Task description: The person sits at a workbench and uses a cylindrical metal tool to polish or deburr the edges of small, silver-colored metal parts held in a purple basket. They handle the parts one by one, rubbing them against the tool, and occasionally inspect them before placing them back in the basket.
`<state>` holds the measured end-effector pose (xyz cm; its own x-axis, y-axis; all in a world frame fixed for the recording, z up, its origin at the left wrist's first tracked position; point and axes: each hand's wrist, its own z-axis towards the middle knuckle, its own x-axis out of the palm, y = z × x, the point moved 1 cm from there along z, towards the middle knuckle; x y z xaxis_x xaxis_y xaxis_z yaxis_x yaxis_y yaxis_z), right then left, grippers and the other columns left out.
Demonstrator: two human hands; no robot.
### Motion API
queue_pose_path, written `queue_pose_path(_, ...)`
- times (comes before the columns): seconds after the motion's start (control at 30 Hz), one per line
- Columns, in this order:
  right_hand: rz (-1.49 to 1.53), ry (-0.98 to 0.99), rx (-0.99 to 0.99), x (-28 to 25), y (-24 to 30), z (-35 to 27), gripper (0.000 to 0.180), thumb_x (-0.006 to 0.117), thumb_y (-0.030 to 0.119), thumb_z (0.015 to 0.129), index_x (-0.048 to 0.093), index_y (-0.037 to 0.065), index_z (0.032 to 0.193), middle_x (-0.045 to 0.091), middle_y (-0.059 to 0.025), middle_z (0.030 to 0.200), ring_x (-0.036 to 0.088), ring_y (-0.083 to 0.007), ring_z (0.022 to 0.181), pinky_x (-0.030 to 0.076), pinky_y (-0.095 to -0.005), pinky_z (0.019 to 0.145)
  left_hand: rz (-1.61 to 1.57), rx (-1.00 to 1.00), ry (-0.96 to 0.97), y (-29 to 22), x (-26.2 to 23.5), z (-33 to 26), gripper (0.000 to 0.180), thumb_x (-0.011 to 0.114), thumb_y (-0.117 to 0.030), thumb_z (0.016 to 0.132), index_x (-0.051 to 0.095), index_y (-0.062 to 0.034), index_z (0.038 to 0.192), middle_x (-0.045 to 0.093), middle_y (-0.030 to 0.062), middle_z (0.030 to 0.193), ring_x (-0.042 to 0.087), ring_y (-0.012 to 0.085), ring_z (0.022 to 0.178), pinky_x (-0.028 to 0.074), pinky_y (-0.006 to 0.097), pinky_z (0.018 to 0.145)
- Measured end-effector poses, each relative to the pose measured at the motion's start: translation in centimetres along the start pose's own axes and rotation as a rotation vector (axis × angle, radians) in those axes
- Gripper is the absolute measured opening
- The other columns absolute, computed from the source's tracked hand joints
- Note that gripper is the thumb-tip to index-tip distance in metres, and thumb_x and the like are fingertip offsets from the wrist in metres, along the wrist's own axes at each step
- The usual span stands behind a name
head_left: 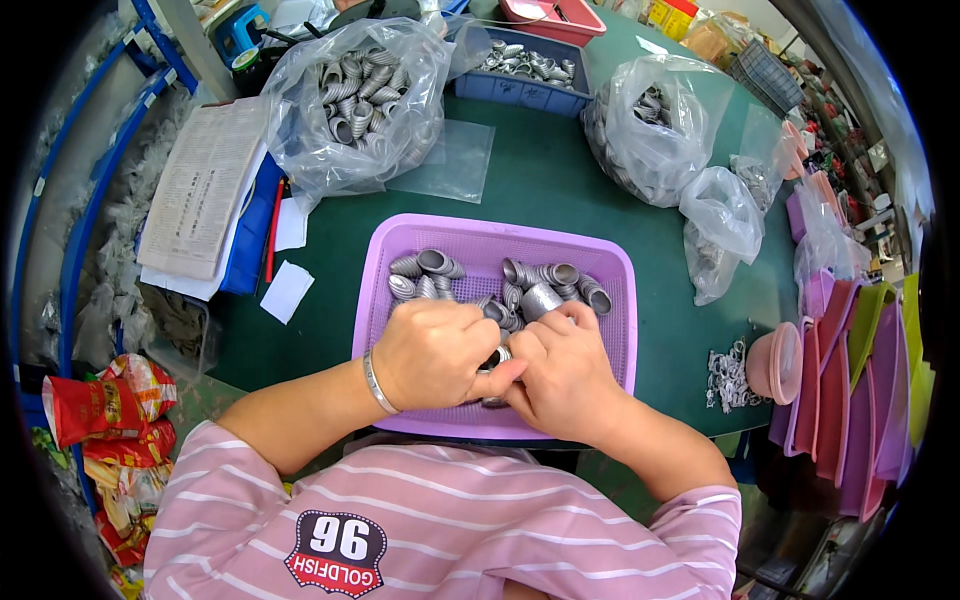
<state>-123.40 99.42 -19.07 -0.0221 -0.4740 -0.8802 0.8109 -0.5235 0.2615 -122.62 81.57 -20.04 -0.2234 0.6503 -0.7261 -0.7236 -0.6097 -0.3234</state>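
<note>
Both hands (pixel 500 365) pinch ring (pixel 498 356) inside tray's (pixel 400 240) near rim.

Open green tabletop (pixel 560 180) btwn purple plastic basket (pixel 620 300) & clear bags of grey metal rings (pixel 360 100); stacked pink/purple trays (pixel 840 400) block rt side, papers (pixel 200 190) block left.

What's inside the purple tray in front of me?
The purple tray holds a pile of silver ribbed metal rings. The left hand and right hand cover its near part, pinching one ring.
</note>
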Motion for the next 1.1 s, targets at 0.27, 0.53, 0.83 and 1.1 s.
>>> queue_pose_path(0.27, 0.112, -0.047, 0.139, -0.8, -1.7, -1.4, 0.028, 0.077, 0.023, 0.071, 0.059, 0.007, 0.085, 0.058, -0.0059, 0.078, 0.055, -0.0258, 0.079, 0.037, -0.0419, 0.079, -0.04, -0.313, -0.066, 3.2, -2.0, 0.7, 0.023, 0.071, -0.019, 0.083, 0.056, -0.0018, 0.082, 0.058, 0.0102, 0.073, 0.054, 0.0299, 0.054, 0.046, 0.037, 0.054)
queue_pose_path(0.53, 0.511, -0.232, 0.291, -0.6, -1.6, -0.5, 0.033, 0.085, 0.018, 0.065, 0.066, 0.007, 0.09, 0.06, -0.0038, 0.084, 0.056, -0.0216, 0.08, 0.041, -0.0341, 0.075, -0.333, -0.33, 0.031, 0.0, -1.0, 0.2, 0.038, 0.081, -0.012, 0.07, 0.059, -0.0044, 0.1, 0.058, 0.0077, 0.082, 0.058, 0.0205, 0.066, 0.049, 0.03, 0.058)
queue_pose_path(0.83, 0.829, -0.302, 0.412, 1.4, -1.0, -1.1, 0.043, 0.086, 0.008, 0.063, 0.068, 0.004, 0.101, 0.059, -0.0055, 0.088, 0.056, -0.0179, 0.083, 0.047, -0.0289, 0.072, -0.364, -0.393, 0.009, -0.7, -1.8, 0.2, 0.034, 0.08, -0.01, 0.069, 0.062, -0.0052, 0.098, 0.055, 0.0075, 0.08, 0.059, 0.0192, 0.067, 0.049, 0.03, 0.057)
queue_pose_path(1.1, 1.142, -0.246, 0.682, 0.8, -2.1, -2.5, 0.044, 0.082, 0.005, 0.071, 0.059, 0.001, 0.108, 0.059, -0.0059, 0.106, 0.057, -0.0117, 0.092, 0.047, -0.0252, 0.078, -0.354, -0.32, -0.096, 0.1, -0.2, 0.3, 0.032, 0.081, -0.007, 0.068, 0.062, -0.0039, 0.093, 0.062, 0.0081, 0.086, 0.062, 0.0202, 0.071, 0.051, 0.029, 0.064)
